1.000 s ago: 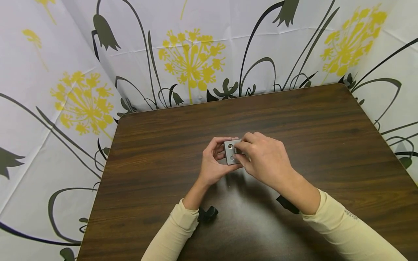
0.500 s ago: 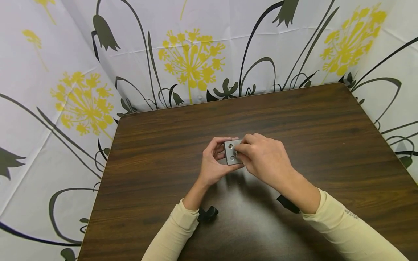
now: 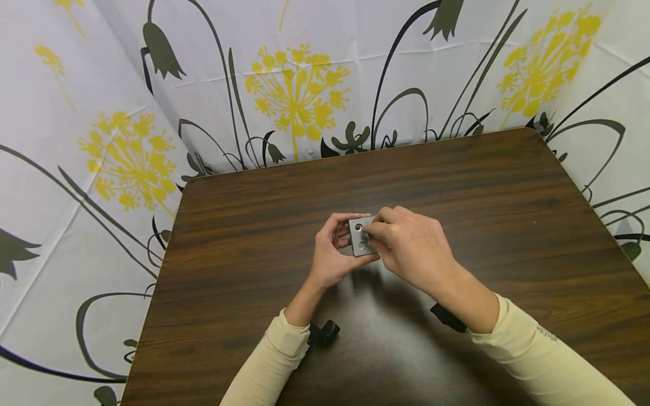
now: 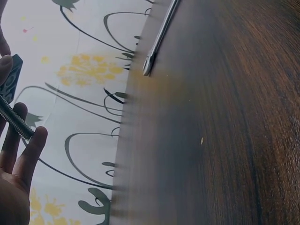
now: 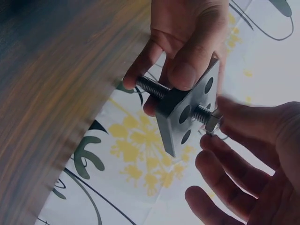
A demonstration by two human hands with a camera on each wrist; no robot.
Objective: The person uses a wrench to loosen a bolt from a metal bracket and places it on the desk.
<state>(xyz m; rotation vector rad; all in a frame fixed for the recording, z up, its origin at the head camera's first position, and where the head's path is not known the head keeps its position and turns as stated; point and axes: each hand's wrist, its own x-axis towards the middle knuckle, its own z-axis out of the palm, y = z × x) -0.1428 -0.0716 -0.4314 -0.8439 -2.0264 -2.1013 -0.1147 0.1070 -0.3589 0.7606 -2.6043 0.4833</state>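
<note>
My left hand (image 3: 331, 259) holds a thick grey metal plate (image 3: 355, 237) by its edges, above the table. The plate has several round holes. A long threaded bolt (image 5: 152, 86) passes through its middle, with the threaded end reaching past the far face near my left fingers (image 5: 140, 63). On the near side, a short stretch of thread shows below the hex head (image 5: 213, 123). My right hand (image 3: 417, 242) pinches that head between thumb and fingers; the right wrist view blurs the contact. In the left wrist view the threaded shank (image 4: 16, 122) touches a fingertip.
A slim metal tool (image 4: 161, 37) with a widened end, like a wrench, lies on the dark wood table (image 3: 228, 242). A flower-print curtain (image 3: 203, 84) hangs behind the table. Black wrist gear (image 3: 325, 332) sits under the left sleeve.
The right thumb and fingers have shifted slightly around the bolt head, the thumb drawing back from the plate's face. The left hand and the plate stay in place.
</note>
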